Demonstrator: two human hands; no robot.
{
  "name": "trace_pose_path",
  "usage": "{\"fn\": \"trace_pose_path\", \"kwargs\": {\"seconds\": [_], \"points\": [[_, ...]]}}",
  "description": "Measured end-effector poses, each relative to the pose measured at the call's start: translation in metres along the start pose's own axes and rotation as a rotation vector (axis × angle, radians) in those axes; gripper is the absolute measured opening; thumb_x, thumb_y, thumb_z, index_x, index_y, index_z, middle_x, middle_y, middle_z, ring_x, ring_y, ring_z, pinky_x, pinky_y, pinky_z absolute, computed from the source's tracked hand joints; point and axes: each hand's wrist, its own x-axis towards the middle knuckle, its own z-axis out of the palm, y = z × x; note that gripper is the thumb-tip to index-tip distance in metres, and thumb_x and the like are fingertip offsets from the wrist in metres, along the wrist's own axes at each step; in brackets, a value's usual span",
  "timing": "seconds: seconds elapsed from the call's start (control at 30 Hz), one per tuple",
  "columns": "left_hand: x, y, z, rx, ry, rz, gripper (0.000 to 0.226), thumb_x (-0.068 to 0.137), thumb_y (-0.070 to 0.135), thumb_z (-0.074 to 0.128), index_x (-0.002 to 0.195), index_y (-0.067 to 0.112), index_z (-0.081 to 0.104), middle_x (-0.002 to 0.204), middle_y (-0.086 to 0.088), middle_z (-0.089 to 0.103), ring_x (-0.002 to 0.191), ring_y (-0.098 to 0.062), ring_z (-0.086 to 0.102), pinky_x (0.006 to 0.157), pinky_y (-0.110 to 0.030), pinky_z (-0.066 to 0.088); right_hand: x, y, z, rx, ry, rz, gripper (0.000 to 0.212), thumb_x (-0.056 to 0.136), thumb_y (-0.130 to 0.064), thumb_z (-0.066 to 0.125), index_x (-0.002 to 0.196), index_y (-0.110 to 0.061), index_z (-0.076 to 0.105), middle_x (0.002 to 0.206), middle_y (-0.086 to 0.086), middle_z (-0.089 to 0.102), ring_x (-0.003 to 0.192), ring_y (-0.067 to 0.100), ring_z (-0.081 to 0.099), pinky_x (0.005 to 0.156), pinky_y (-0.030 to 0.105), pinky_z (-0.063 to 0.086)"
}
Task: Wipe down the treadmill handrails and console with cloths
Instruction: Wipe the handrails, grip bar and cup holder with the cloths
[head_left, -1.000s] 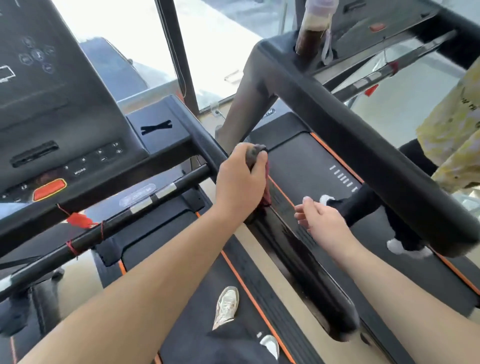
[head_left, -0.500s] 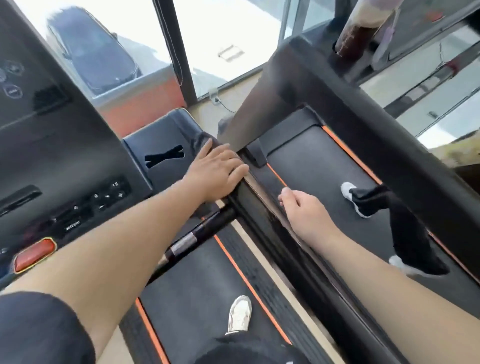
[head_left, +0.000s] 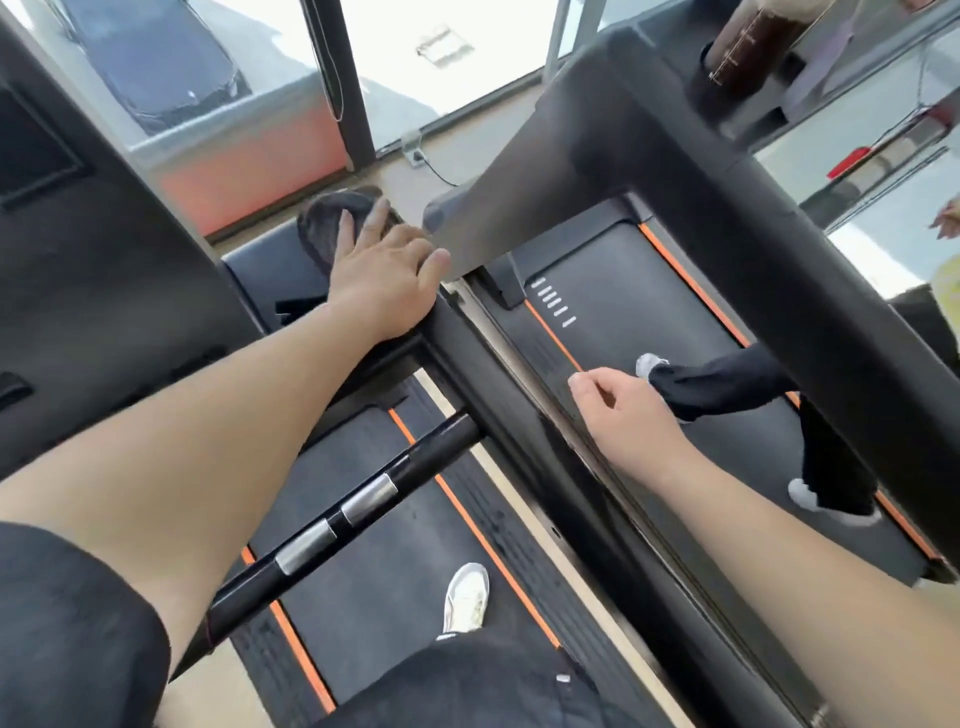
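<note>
While left hand (head_left: 384, 275) presses cloth (head_left: 322, 226) flat on black handrail (head_left: 496, 382) | right hand (head_left: 621, 413) loose, empty | window (head_left: 467, 57) ahead.

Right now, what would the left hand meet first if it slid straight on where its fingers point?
The left hand presses flat on the dark cloth, fingers toward the window. It would probably slide off the console corner first, then reach the window post, though depth is unclear.

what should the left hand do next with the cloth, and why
Probably draw the cloth back along the handrail toward the body: the left hand presses it flat at the rail's far end by the console corner, and the rest of the rail runs back from there.
</note>
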Motion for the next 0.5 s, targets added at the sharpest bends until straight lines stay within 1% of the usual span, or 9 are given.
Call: {"fn": "trace_pose_path", "kwargs": {"seconds": [0.07,0.13,0.17,0.2,0.23,0.27,0.37,0.43,0.5], "points": [[-0.021,0.025,0.014,0.022,0.024,0.125,0.065,0.103,0.056,0.012,0.115,0.036,0.072,0.139,0.01,0.061,0.152,-0.019,0.024,0.126,-0.053,-0.004,-0.005,0.012,-0.007,-0.017,0.014,0.02,0.043,0.101,-0.045,0.046,0.085,-0.007,0.057,0.061,-0.01,0.041,0.06,0.011,0.04,0.063,0.033,0.039],[-0.048,0.055,0.029,0.029,0.077,0.207,0.06,0.104,0.053,0.019,0.1,0.033,0.076,0.119,0.012,0.07,0.138,-0.018,0.043,0.126,-0.049,0.006,-0.014,0.023,-0.012,-0.009,0.028,0.033,0.048,0.1,-0.048,0.044,0.088,-0.004,0.059,0.063,-0.005,0.048,0.063,0.016,0.045,0.065,0.034,0.042],[-0.062,0.069,0.035,0.031,0.109,0.243,0.058,0.104,0.052,0.024,0.094,0.032,0.077,0.109,0.012,0.073,0.129,-0.018,0.051,0.125,-0.048,0.012,-0.019,0.029,-0.014,0.0,0.035,0.034,0.05,0.1,-0.049,0.044,0.092,-0.002,0.061,0.069,0.002,0.059,0.068,0.021,0.053,0.069,0.036,0.048],[-0.075,0.082,0.041,0.034,0.146,0.28,0.056,0.104,0.05,0.028,0.088,0.03,0.078,0.099,0.011,0.075,0.119,-0.02,0.058,0.123,-0.048,0.02,-0.024,0.035,-0.015,0.008,0.043,0.036,0.051,0.101,-0.048,0.044,0.096,-0.001,0.063,0.081,0.009,0.068,0.078,0.027,0.06,0.078,0.038,0.052],[-0.087,0.093,0.047,0.031,0.188,0.312,0.054,0.104,0.048,0.032,0.083,0.028,0.078,0.091,0.01,0.075,0.11,-0.022,0.062,0.12,-0.047,0.026,-0.03,0.042,-0.017,0.022,0.053,0.043,0.051,0.101,-0.047,0.044,0.098,0.0,0.065,0.094,0.014,0.071,0.089,0.029,0.064,0.087,0.039,0.053],[-0.098,0.104,0.053,0.017,0.225,0.34,0.052,0.103,0.046,0.035,0.08,0.027,0.078,0.085,0.008,0.074,0.102,-0.023,0.064,0.117,-0.047,0.03,-0.036,0.048,-0.019,0.038,0.064,0.058,0.051,0.102,-0.046,0.045,0.099,0.0,0.066,0.099,0.016,0.071,0.095,0.029,0.064,0.091,0.038,0.052],[-0.138,0.138,0.072,-0.057,0.28,0.399,0.047,0.102,0.044,0.042,0.076,0.025,0.077,0.078,0.008,0.072,0.095,-0.023,0.064,0.115,-0.044,0.032,-0.058,0.072,-0.028,0.082,0.096,0.073,0.047,0.104,-0.042,0.047,0.096,-0.002,0.071,0.091,0.01,0.074,0.094,0.025,0.067,0.092,0.039,0.051],[-0.167,0.162,0.084,-0.102,0.3,0.409,0.042,0.102,0.044,0.046,0.078,0.027,0.077,0.08,0.009,0.071,0.1,-0.021,0.064,0.117,-0.044,0.03,-0.078,0.091,-0.036,0.098,0.099,0.092,0.043,0.105,-0.038,0.047,0.094,-0.007,0.074,0.089,-0.005,0.075,0.094,0.016,0.068,0.091,0.035,0.05],[-0.196,0.186,0.096,-0.149,0.316,0.4,0.036,0.101,0.044,0.051,0.082,0.029,0.077,0.086,0.012,0.072,0.109,-0.018,0.063,0.118,-0.049,0.029,-0.102,0.112,-0.043,0.117,0.103,0.103,0.041,0.105,-0.038,0.046,0.094,-0.01,0.075,0.092,-0.013,0.074,0.096,0.011,0.068,0.092,0.033,0.05]]}}
